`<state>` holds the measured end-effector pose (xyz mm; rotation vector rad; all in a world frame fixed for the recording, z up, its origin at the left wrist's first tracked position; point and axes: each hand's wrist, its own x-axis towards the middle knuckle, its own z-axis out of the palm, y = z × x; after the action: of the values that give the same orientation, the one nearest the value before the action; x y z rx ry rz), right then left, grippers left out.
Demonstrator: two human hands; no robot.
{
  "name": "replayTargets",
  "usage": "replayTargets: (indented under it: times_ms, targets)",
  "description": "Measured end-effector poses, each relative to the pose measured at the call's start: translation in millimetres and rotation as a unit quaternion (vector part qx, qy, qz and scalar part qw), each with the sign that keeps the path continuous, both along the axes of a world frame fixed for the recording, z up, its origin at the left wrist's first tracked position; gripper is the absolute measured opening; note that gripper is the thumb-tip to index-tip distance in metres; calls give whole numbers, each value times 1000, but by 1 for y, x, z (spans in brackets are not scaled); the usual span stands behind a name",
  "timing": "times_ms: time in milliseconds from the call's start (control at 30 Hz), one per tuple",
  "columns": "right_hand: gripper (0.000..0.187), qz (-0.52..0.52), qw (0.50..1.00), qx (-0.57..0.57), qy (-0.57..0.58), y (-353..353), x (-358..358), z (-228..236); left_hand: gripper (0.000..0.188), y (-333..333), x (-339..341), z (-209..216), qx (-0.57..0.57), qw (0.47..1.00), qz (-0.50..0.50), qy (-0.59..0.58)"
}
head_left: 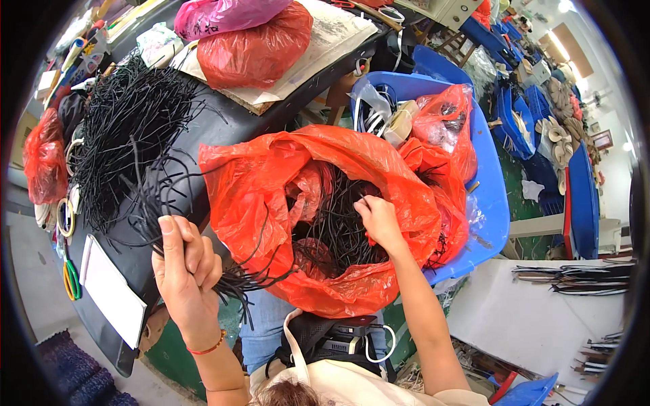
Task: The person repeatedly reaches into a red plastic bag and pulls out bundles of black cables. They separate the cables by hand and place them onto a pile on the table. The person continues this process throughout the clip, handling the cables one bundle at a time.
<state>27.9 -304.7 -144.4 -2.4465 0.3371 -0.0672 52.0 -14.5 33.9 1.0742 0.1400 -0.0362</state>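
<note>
My left hand (187, 271) is closed around a bunch of thin black cords (157, 196), whose loose ends stick out above and below the fist. An open red plastic bag (250, 196) lies in front of me with its mouth spread wide. Inside it is a tangle of black cords (338, 233). My right hand (380, 222) reaches into the bag, fingers bent and pressed together at the cords; the fingertips are partly hidden, so what they pinch is unclear. A big heap of similar black cords (128, 128) rests on the dark table (223, 122) to the left.
Behind the bag stands a blue plastic bin (493, 203) with more red bags and rolls. Filled red and pink bags (261, 51) sit on a board at the back. A white notepad (112, 294) and green-orange scissors (71, 279) are at the left; black strips (575, 279) lie on a right-hand surface.
</note>
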Motion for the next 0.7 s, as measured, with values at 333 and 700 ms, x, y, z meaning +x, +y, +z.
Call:
replayTargets:
  times_ms: [333, 700]
  targets:
    - [22, -32, 999, -26, 1, 0, 15, -14, 29, -13, -8, -9, -8, 997, -69, 35]
    - [16, -63, 965, 252, -20, 4, -11, 98, 31, -51, -17, -28, 46, 969, -208, 130]
